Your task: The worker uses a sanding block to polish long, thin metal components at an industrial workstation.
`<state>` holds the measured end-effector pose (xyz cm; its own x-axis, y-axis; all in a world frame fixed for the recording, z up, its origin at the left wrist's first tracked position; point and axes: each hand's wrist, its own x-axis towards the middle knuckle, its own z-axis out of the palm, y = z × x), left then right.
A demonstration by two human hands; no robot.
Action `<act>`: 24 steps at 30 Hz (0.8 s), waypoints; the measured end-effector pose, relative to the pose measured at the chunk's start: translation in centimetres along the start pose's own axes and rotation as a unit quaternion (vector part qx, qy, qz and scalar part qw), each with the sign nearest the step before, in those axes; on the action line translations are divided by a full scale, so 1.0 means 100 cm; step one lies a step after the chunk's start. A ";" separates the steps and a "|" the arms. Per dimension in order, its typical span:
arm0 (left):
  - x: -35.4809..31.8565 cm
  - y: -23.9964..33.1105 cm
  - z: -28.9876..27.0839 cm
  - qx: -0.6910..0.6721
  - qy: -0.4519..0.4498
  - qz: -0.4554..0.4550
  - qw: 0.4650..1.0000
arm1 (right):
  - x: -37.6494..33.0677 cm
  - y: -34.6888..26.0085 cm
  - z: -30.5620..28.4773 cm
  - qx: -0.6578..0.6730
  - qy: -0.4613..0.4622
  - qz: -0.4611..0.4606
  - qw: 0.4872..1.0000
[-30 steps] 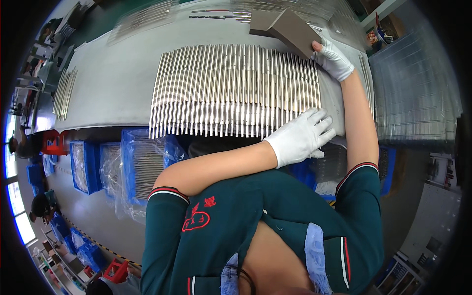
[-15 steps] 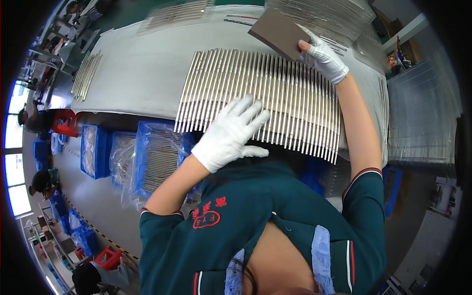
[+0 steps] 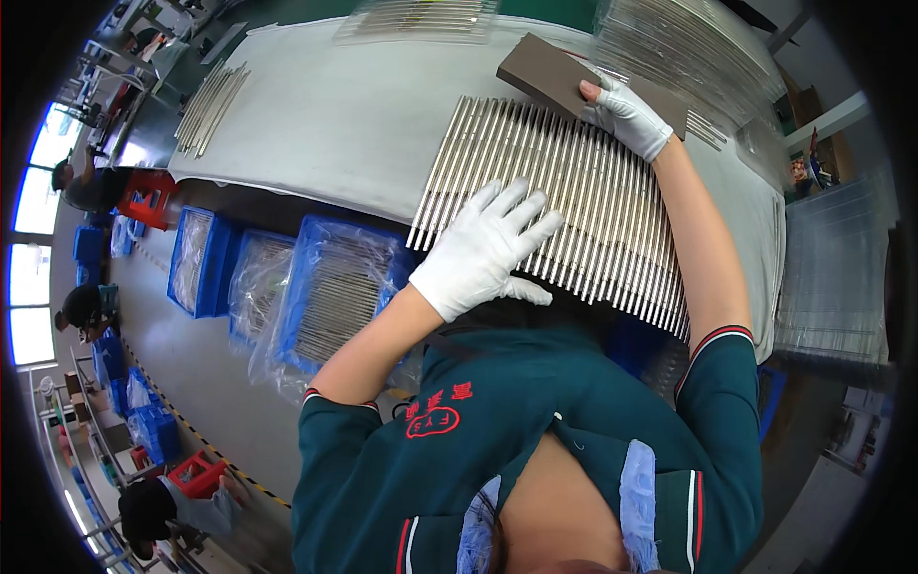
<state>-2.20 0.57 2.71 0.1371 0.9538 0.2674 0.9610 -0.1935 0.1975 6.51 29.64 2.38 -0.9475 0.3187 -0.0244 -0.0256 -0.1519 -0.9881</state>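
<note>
A row of slim, shiny metal rods lies side by side on the pale cloth of the table in front of me. My left hand, in a white glove, rests flat on the near left part of the row, fingers spread. At the far edge of the rods, my right hand grips a dark brown rectangular block. Its glove leaves the thumb tip bare, and the thumb lies on the block's face. The fingers behind the block are hidden. The block covers the far ends of some rods.
Loose rods lie at the table's left end. A clear tray of rods sits at the far edge, with stacked clear trays at far right. Blue crates holding plastic-wrapped rods stand below the table. Other people work at far left.
The whole view has shifted, so the table and rods appear farther right. Against the row, the block and both hands sit farther left. The block is still in my right hand.
</note>
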 end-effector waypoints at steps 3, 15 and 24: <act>-0.021 -0.015 -0.015 0.054 0.012 -0.025 0.998 | 0.017 0.004 0.004 -0.004 0.017 0.003 1.000; -0.043 -0.065 -0.003 0.011 0.018 -0.061 0.998 | 0.049 -0.003 0.038 0.006 -0.027 0.035 0.999; -0.041 -0.070 0.003 -0.004 0.028 -0.033 0.999 | 0.088 0.015 0.063 -0.020 -0.072 -0.020 0.997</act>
<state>-9.46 -1.87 -0.03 0.0599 0.9500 0.3065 0.9655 -0.1332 0.2239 -3.84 26.33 1.62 -0.9820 0.1857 0.0352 -0.0553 -0.1041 -0.9930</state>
